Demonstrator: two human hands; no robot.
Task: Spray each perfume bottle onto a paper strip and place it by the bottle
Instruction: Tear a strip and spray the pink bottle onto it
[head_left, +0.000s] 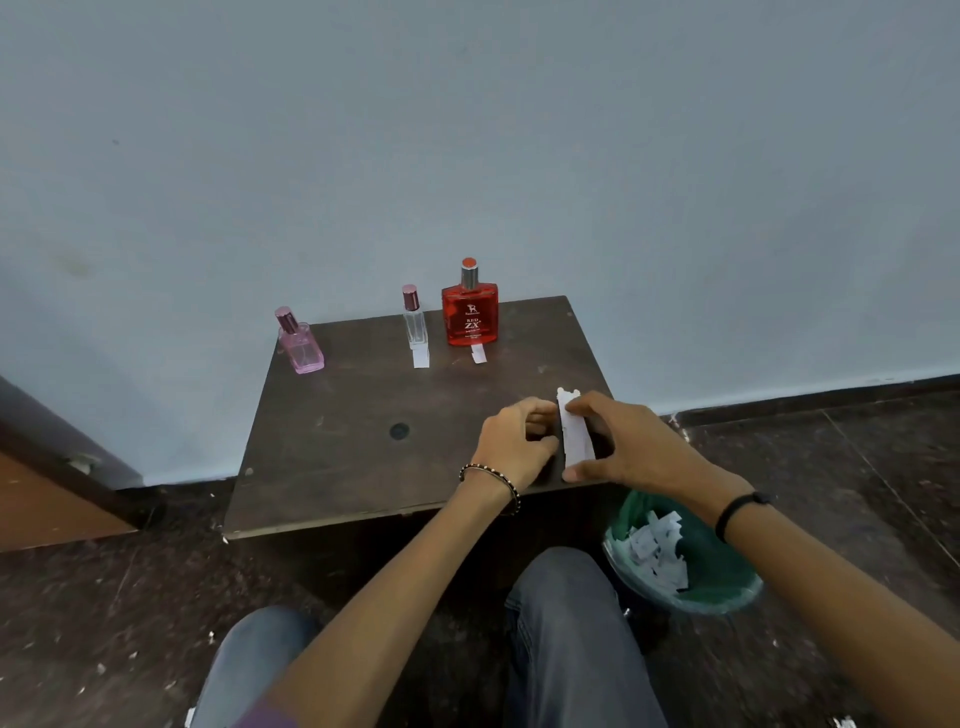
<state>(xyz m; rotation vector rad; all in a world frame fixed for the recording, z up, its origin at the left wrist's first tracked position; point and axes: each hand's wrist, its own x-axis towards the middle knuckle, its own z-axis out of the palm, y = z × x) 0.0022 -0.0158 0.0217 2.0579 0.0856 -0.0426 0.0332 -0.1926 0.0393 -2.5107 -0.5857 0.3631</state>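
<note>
Three perfume bottles stand along the far edge of a dark wooden table: a pink bottle at the left, a slim clear bottle in the middle and a red bottle to its right. A small paper strip lies in front of the clear bottle, and another strip lies in front of the red one. No strip lies by the pink bottle. Near the table's front right corner, my left hand and my right hand both pinch a long white paper strip.
A green bin holding several white paper scraps stands on the dark floor to the right of my knees. A wall rises right behind the table. A brown door edge is at the left. Paper bits litter the floor.
</note>
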